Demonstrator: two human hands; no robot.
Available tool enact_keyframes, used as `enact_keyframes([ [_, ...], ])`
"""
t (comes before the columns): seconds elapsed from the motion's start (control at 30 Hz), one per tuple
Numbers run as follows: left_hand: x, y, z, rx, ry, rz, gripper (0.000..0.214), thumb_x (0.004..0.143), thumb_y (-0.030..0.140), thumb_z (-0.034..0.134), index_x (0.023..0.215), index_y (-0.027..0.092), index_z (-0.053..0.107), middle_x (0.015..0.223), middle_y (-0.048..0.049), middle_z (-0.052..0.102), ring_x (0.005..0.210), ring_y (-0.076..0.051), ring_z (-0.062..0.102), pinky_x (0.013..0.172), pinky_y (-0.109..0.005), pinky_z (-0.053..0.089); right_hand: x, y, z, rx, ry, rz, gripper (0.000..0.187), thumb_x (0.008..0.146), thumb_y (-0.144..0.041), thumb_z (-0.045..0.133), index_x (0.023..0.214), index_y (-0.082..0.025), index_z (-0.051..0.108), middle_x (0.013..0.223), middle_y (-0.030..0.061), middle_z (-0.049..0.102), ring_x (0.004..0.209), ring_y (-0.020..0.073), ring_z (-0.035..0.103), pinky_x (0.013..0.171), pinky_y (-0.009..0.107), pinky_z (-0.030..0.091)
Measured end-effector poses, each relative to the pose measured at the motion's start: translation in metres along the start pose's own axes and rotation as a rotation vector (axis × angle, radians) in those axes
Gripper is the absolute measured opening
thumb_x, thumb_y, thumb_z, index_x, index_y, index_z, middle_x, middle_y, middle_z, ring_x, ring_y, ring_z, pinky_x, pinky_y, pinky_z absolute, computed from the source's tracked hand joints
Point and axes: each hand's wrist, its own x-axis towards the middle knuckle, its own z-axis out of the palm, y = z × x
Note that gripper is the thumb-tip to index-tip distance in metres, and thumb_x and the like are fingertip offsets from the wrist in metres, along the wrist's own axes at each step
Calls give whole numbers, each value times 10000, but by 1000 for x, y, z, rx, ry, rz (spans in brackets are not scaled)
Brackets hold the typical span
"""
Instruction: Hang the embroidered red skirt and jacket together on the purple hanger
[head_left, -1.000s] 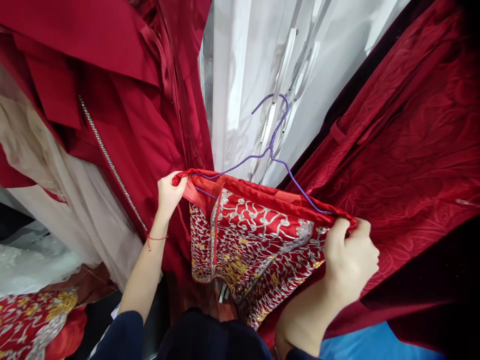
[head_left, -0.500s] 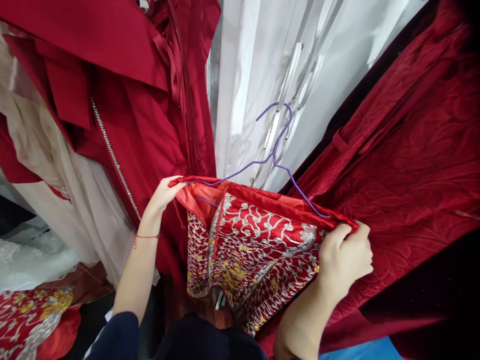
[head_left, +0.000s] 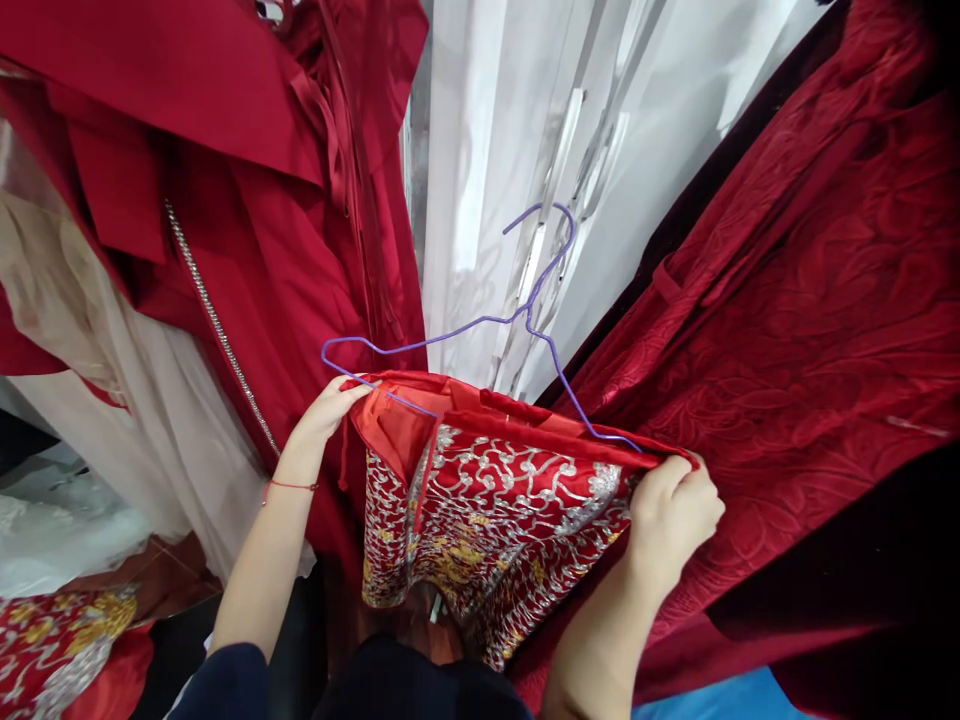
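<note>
A red skirt (head_left: 517,470) with silver and gold embroidery hangs between my two hands, its waistband stretched sideways. My left hand (head_left: 330,408) pinches the left end of the waistband, right beside the wire. At the other end, my right hand (head_left: 675,505) is closed round the waistband. A purple wire hanger (head_left: 480,321) stands partly inside the waist opening. Its left loop sticks out above the fabric near my left fingers, while its right arm runs down into the waistband close to my right hand. The hook points up and left, in front of the white doors.
Plain red garments (head_left: 270,200) hang at the left, beside pale sheer fabric (head_left: 172,400). Red patterned velvet (head_left: 825,380) fills the right. White doors (head_left: 465,180) with metal handles stand ahead. Another embroidered red piece (head_left: 60,640) lies at lower left.
The hanger's left end has come up out of the waistband and now shows as a bare loop. My left hand and the waistband's left end sit slightly lower; my right hand has shifted slightly left.
</note>
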Motion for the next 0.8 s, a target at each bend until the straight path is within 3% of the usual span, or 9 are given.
enact_keyframes([
  [0.13,-5,-6,6,35,-26,38,428,532,438,829,830,160,698,806,-47,741,756,-187,660,786,-318,530,0,18,7,13,34,-56,393,895,-301,334,897,-147,696,584,39,452,540,155,224,587,319,197],
  [0.3,-19,-10,12,377,-64,240,301,790,467,609,812,169,649,721,-5,665,679,-165,588,695,-274,456,-2,40,6,148,39,-235,292,879,-376,390,697,-201,538,547,-14,371,517,139,296,576,297,219],
  [0.4,-31,-21,20,576,-32,282,310,859,465,489,793,187,608,683,-8,629,663,-183,570,676,-287,433,-7,51,5,261,-38,-286,348,901,-455,427,649,-217,461,529,-38,353,511,127,317,559,276,243],
  [0.5,-41,-34,29,631,-7,280,312,880,455,427,771,201,572,715,-35,643,694,-206,592,687,-305,438,-16,59,2,348,-99,-290,415,888,-533,522,633,-218,429,538,-59,344,528,111,317,551,258,263],
  [0.63,-51,-43,30,646,-4,266,280,880,450,434,765,217,539,718,-32,627,676,-200,579,705,-309,440,-29,65,-10,480,-150,-245,501,785,-579,673,596,-224,374,553,-81,301,528,88,278,497,241,239],
  [0.73,-59,-39,20,616,-74,247,279,866,480,499,824,212,567,758,-22,638,718,-199,593,751,-306,460,-40,64,-24,494,-48,-213,517,758,-551,711,568,-224,358,541,-85,279,512,78,254,475,240,212],
  [0.8,-68,-31,10,520,-211,189,337,815,515,608,933,199,602,869,-29,681,816,-210,634,812,-311,487,-48,61,-34,492,50,-210,511,753,-528,724,555,-222,366,523,-85,283,503,75,255,472,240,213],
])
